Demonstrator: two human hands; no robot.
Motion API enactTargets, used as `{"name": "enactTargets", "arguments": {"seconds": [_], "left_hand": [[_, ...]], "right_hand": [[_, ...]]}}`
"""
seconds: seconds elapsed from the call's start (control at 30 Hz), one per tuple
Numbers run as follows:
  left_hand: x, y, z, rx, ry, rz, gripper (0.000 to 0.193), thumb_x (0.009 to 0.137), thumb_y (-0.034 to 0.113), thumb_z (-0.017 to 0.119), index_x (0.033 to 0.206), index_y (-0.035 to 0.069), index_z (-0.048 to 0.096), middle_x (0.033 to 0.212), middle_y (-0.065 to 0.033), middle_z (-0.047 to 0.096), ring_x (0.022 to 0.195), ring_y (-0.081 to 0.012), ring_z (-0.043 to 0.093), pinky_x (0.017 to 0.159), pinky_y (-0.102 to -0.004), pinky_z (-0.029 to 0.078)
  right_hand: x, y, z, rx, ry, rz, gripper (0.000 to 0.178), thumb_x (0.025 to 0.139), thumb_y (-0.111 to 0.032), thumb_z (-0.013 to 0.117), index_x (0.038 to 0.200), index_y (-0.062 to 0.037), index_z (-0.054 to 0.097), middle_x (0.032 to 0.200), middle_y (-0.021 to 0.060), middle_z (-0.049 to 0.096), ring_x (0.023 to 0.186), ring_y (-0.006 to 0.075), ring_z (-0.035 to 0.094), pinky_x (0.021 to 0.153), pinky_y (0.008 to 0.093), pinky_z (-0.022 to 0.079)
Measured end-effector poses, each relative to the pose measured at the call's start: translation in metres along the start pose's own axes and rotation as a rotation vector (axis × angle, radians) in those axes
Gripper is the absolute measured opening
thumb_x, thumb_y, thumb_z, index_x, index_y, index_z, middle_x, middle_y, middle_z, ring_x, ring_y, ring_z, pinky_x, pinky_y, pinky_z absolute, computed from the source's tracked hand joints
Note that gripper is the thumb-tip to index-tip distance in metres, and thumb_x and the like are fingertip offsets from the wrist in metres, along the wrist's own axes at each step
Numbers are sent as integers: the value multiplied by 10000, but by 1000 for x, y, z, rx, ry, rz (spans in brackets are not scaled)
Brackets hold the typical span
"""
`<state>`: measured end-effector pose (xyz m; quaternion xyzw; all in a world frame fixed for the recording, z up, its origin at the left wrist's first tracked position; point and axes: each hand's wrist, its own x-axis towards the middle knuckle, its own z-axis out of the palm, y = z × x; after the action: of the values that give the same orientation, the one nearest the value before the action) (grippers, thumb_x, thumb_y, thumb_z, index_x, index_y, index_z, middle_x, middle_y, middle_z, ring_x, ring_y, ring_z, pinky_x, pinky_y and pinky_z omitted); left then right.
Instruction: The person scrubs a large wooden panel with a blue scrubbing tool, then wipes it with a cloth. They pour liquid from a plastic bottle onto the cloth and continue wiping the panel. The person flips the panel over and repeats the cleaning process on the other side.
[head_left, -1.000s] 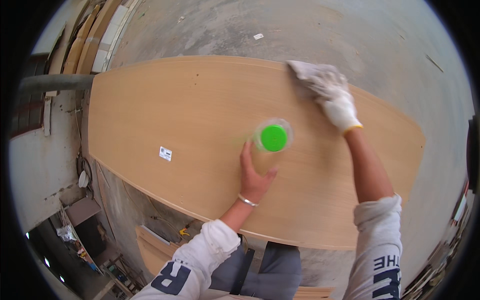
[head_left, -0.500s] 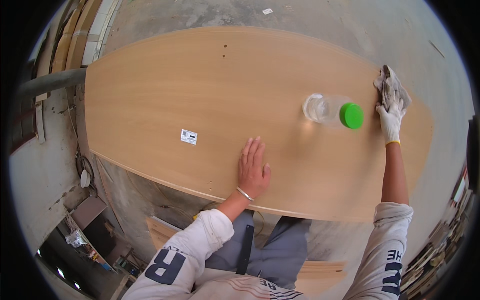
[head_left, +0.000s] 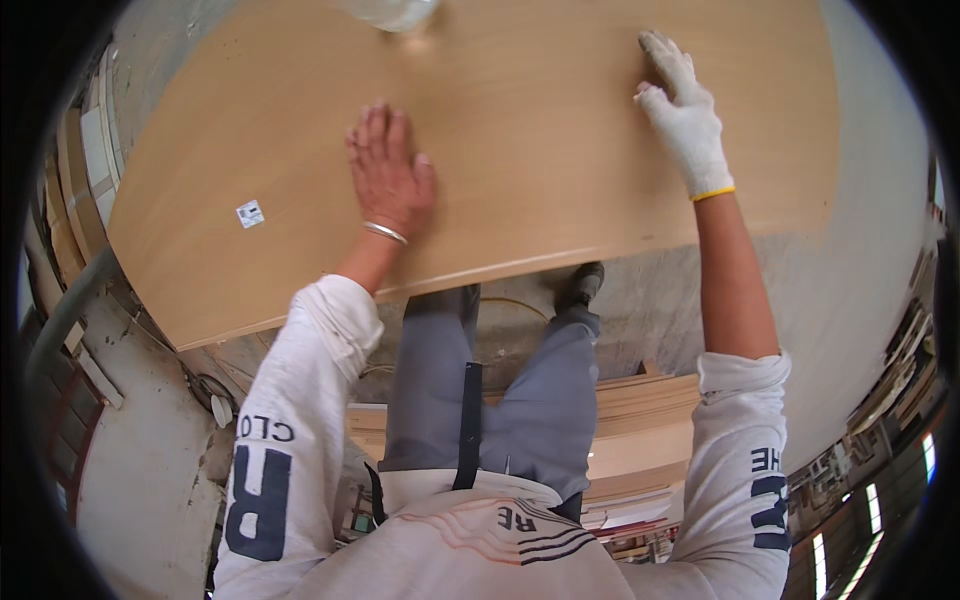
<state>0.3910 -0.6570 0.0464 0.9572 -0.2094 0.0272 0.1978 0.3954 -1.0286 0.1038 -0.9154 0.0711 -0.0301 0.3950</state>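
My bare left hand (head_left: 390, 178), with a bracelet at its wrist, lies flat on a large light-brown wood-grain board (head_left: 520, 190), fingers stretched out. My right hand (head_left: 688, 122) wears a white knitted glove with a yellow cuff and greyish, dirty fingertips. It rests on the board's right part, fingers extended and thumb apart; no cloth shows in it. At the top edge of the picture stands a clear plastic container (head_left: 395, 12), mostly cut off. A small white printed label (head_left: 250, 213) sticks to the board, left of my left hand.
Below the board's near edge are my legs and a shoe on the concrete floor. Stacked wooden boards (head_left: 640, 440) lie close by my legs. A grey pipe (head_left: 70, 305) reaches the board's left end. More timber (head_left: 900, 350) is piled at the far right.
The view has tilted down and turned, leaving the container at the top edge. My right hand has come nearer along the board, and the grey cloth under it no longer shows. My left hand stays flat.
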Motion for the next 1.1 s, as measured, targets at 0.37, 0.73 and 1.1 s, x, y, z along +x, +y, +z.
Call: {"name": "enactTargets", "arguments": {"seconds": [0.37, 0.73, 1.1], "left_hand": [[-3, -46, -1, 210, 56, 163, 543, 966, 184, 476, 1469, -17, 453, 1565, -229, 409, 1478, -394, 338, 1229, -477, 245], [-8, -25, -13, -96, -93, -61, 528, 1055, 183, 347, 1537, -30, 350, 1564, -161, 412, 1440, -272, 403, 1197, -381, 299], [8, 124, 43, 74, -179, 462, 554, 900, -17, 459, 1452, -58, 439, 1582, -241, 366, 1486, -397, 328, 1234, -480, 263]], "right_hand": [[-422, 62, 126, 147, -200, 407, 344, 733, -48, 658, 1068, -105, 708, 1049, 112, 692, 1036, 312, 630, 930, 421, 481], [-471, 212, 433, -286, -649, 217, 500, 892, -212, 595, 1378, -101, 557, 1233, 68, 589, 1150, 245, 540, 908, 412, 429], [-444, 188, 271, 255, -336, 999, 813, 791, -114, 682, 1540, -103, 366, 1326, 195, 586, 1220, 389, 605, 1010, 469, 502]]}}
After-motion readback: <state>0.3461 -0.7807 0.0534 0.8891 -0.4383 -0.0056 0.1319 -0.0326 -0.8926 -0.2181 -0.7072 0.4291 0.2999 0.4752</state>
